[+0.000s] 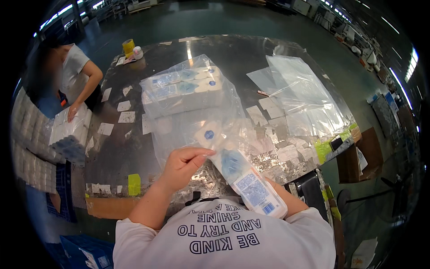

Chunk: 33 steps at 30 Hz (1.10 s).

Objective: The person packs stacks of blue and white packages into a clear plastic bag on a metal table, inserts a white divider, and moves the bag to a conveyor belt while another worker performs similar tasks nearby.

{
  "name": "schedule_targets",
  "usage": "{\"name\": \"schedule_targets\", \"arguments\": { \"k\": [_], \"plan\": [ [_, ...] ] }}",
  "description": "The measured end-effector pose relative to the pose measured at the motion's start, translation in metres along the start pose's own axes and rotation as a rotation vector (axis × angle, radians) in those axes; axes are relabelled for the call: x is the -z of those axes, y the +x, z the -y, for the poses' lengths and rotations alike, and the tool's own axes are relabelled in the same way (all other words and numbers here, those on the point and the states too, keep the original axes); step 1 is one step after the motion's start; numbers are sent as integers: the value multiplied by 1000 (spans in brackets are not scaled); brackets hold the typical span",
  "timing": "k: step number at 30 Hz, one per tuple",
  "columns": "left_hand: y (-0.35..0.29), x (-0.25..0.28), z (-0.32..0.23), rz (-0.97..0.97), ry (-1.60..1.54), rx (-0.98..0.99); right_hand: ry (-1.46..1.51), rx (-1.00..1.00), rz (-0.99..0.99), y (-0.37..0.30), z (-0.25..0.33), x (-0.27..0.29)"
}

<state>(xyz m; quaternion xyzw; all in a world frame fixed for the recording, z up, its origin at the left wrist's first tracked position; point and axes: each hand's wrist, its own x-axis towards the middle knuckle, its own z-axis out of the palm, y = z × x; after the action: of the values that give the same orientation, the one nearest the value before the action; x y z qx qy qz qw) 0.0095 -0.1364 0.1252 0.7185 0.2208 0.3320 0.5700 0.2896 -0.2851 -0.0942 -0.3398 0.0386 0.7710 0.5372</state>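
My left hand is closed, thumb and fingers pinching the near edge of a large clear plastic bag on the table. In the bag's far end lie white wrapped packs with blue print, looking like rolls of paper. A long white pack with a blue picture and a printed back panel slants from the bag's mouth toward my chest. Its far end meets the bag film beside my left fingertips. My right forearm passes beneath this pack, which hides my right hand and its fingers.
Flat clear bags lie stacked on the right of the dark worn table. Yellow tape rolls and a small white tub stand far left. A co-worker touches stacked white packs at left. A cardboard box stands right.
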Motion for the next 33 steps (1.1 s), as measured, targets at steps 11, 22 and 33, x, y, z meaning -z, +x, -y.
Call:
{"name": "schedule_targets", "arguments": {
  "k": [11,22,33],
  "plan": [
    [-6,-34,22,254,165,-39,-357,166,-27,162,27,-138],
    [-32,-34,83,491,348,329,-2296,1106,-639,149,45,-22],
    [10,-22,-84,643,-367,-588,-2367,903,-695,80,-16,9]
  ]
}}
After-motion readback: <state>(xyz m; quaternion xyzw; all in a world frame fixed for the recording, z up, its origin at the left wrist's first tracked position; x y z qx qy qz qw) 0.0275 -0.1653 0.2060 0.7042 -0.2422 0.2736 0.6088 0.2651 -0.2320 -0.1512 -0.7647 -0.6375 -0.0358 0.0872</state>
